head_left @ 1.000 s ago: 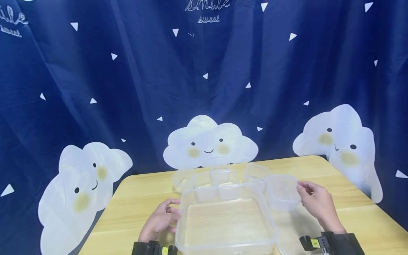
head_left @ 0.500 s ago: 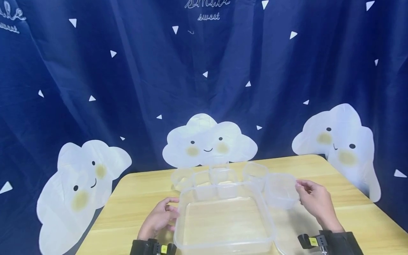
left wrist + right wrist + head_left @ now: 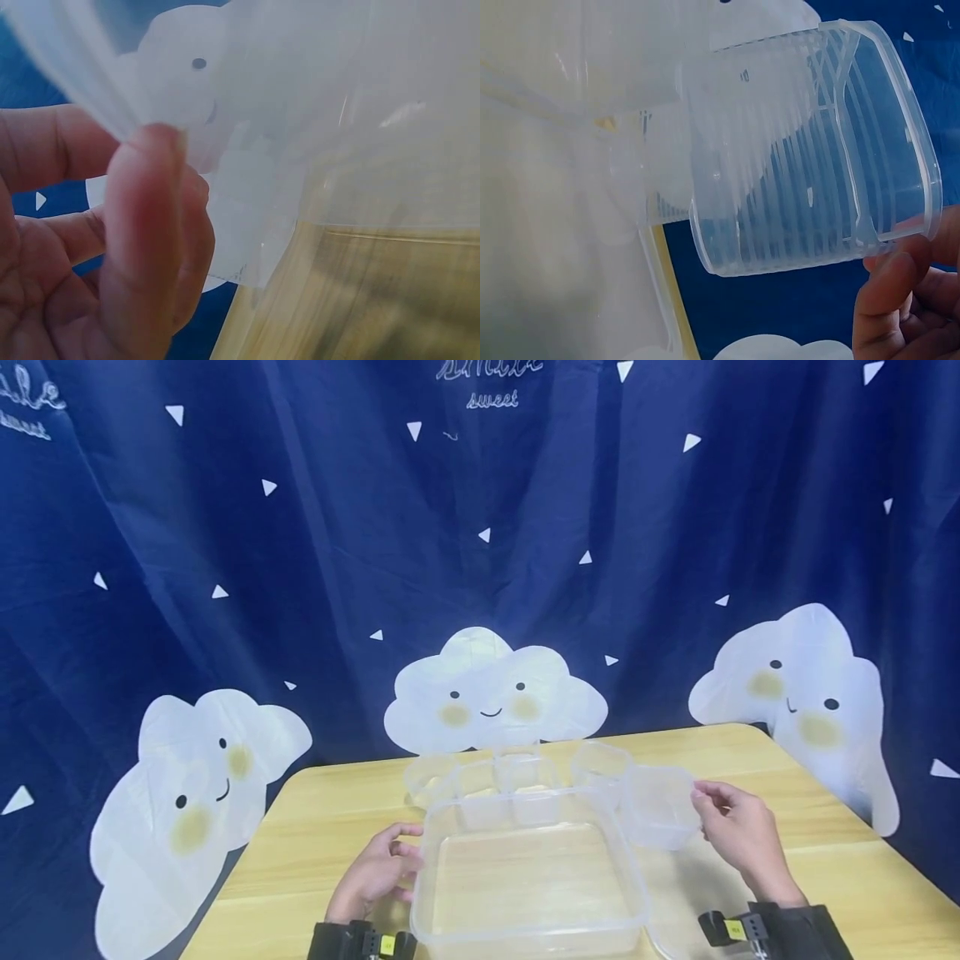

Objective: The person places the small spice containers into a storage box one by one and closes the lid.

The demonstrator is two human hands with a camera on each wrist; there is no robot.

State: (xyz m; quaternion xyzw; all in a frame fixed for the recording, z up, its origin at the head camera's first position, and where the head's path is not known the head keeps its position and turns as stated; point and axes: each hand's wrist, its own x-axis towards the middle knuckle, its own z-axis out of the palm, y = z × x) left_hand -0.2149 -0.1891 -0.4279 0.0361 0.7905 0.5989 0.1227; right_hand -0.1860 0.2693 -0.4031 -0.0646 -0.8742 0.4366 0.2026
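Apparently for control, right hand (image 3: 738, 837) pinches small clear tub (image 3: 772, 157) by rim (image 3: 931, 176). Left hand (image 3: 377, 875) at rectangular container (image 3: 525, 885); grip unclear.

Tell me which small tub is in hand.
The rightmost small tub in the head view: the right hand pinches its rim; no hand touches the others.

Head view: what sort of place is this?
Probably an indoor room set up for tabletop work: a wood-look table, a blue curtain behind it printed with smiling clouds, and a big clear tub.
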